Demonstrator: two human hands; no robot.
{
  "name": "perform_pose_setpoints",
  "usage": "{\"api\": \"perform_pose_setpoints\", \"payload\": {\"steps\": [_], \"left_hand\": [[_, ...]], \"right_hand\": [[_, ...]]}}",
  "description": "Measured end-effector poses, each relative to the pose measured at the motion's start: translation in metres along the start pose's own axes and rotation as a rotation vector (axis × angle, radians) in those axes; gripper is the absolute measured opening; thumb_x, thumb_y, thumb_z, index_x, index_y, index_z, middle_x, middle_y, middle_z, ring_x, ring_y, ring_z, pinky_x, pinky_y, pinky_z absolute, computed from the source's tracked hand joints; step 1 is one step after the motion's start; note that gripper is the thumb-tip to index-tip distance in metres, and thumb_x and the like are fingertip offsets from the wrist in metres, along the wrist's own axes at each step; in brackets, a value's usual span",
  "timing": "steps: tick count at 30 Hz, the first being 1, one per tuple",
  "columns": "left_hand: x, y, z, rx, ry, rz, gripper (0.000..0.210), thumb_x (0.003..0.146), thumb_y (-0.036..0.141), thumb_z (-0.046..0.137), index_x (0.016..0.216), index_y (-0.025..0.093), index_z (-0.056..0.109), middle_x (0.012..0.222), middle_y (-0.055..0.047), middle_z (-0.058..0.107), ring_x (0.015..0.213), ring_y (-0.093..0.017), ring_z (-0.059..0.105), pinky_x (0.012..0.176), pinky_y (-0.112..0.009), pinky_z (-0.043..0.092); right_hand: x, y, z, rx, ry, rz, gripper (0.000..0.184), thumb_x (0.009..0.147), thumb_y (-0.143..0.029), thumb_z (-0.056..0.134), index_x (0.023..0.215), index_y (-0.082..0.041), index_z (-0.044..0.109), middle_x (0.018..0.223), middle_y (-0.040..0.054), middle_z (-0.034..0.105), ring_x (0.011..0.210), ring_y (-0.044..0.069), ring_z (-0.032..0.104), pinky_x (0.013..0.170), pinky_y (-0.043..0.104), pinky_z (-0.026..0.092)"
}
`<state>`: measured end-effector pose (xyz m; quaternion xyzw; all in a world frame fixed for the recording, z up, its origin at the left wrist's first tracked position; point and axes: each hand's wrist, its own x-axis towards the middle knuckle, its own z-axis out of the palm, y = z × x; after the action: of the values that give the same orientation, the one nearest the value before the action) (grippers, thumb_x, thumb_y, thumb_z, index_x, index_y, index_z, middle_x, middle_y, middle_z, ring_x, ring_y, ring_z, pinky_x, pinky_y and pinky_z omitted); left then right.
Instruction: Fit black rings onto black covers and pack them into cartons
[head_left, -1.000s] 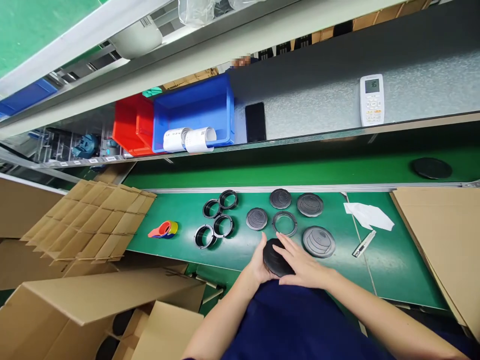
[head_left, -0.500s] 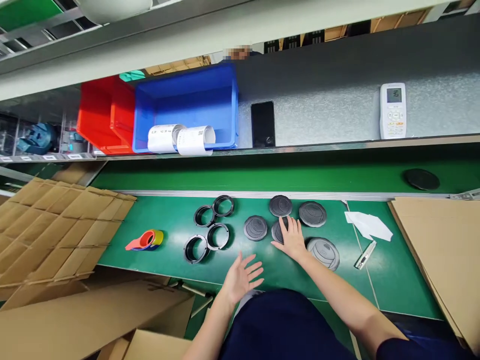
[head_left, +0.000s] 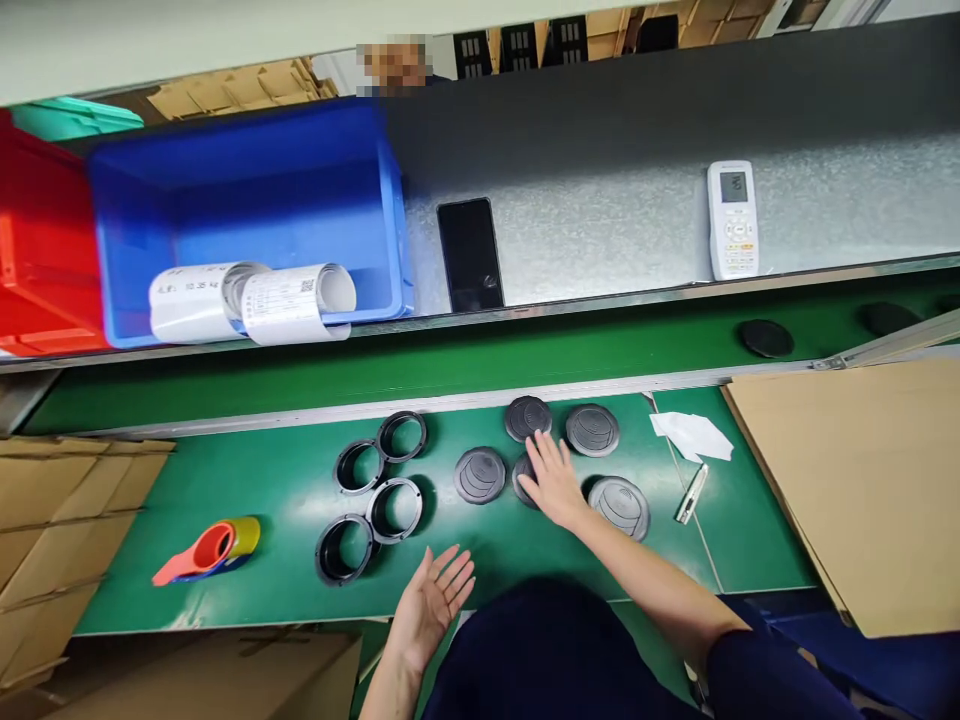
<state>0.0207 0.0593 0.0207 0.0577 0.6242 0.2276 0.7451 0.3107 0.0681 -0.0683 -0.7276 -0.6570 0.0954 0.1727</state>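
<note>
Over a dark grey round louvred air vent (head_left: 523, 484) lies my right hand (head_left: 555, 485), fingers spread; it partly hides that vent. Its fingertips reach the near edge of another round vent (head_left: 528, 415). More such vents surround it: one to the left (head_left: 480, 475), one at the back right (head_left: 592, 430), and a larger one (head_left: 619, 507) beside my right wrist. My left hand (head_left: 435, 598) is held palm up near the table's front edge, fingers apart and nothing in it. Several black rings (head_left: 395, 510) stand to its upper left.
A tape roll with a red holder (head_left: 214, 548) sits at the left. White paper (head_left: 691, 436) and a utility knife (head_left: 691, 494) lie at the right, beside stacked cardboard (head_left: 847, 480). The shelf carries a blue bin (head_left: 255, 180), a phone (head_left: 471, 255) and a remote (head_left: 733, 220).
The camera view has turned right and come closer. My right hand has shifted slightly forward over the vent, toward the one behind. My left hand stays palm up.
</note>
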Motion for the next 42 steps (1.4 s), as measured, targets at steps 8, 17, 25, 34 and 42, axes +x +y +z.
{"api": "perform_pose_setpoints", "payload": {"steps": [8,17,25,34,42], "left_hand": [[0.013,0.005,0.034,0.045,0.051,-0.065,0.036,0.092,0.026,0.058,0.122,0.007,0.059,0.132,-0.020,0.062,0.122,-0.029,0.061,0.103,-0.037,0.051],[0.017,0.003,0.049,0.044,0.113,-0.074,0.027,0.090,0.022,0.059,0.113,0.011,0.064,0.125,-0.016,0.066,0.109,-0.024,0.067,0.096,-0.033,0.055],[0.011,0.006,0.047,-0.023,0.049,0.016,0.025,0.086,0.024,0.065,0.109,0.013,0.067,0.112,-0.014,0.071,0.093,-0.020,0.070,0.090,-0.031,0.054],[0.000,0.015,0.059,-0.158,-0.217,0.056,0.049,0.086,0.048,0.064,0.125,0.018,0.058,0.124,-0.016,0.064,0.114,-0.029,0.062,0.107,-0.052,0.042],[-0.046,0.010,0.097,-0.328,-0.772,0.028,0.075,0.086,0.072,0.044,0.139,0.020,0.050,0.140,-0.019,0.055,0.132,-0.043,0.045,0.105,-0.072,0.027]], "right_hand": [[0.038,0.122,-0.028,0.089,0.105,0.427,0.064,0.089,-0.058,0.051,0.142,-0.021,0.048,0.135,0.0139,0.055,0.122,0.033,0.047,0.103,0.054,0.036],[0.063,0.101,-0.033,0.014,0.192,0.347,0.046,0.101,-0.042,0.034,0.136,-0.019,0.053,0.139,0.0155,0.051,0.129,0.032,0.039,0.114,0.057,0.018],[0.160,0.035,-0.022,0.168,-0.317,0.301,0.046,0.076,-0.035,0.077,0.114,-0.014,0.062,0.106,0.0156,0.069,0.106,0.033,0.062,0.101,0.053,0.038],[0.116,-0.015,-0.077,0.656,-0.437,-0.011,0.029,0.088,-0.037,0.058,0.101,-0.017,0.073,0.097,0.0052,0.071,0.085,0.018,0.065,0.078,0.031,0.052],[0.028,-0.087,-0.132,0.980,-0.186,-0.196,0.029,0.093,-0.041,0.055,0.111,-0.023,0.069,0.107,0.0068,0.063,0.100,0.020,0.060,0.092,0.038,0.050]]}}
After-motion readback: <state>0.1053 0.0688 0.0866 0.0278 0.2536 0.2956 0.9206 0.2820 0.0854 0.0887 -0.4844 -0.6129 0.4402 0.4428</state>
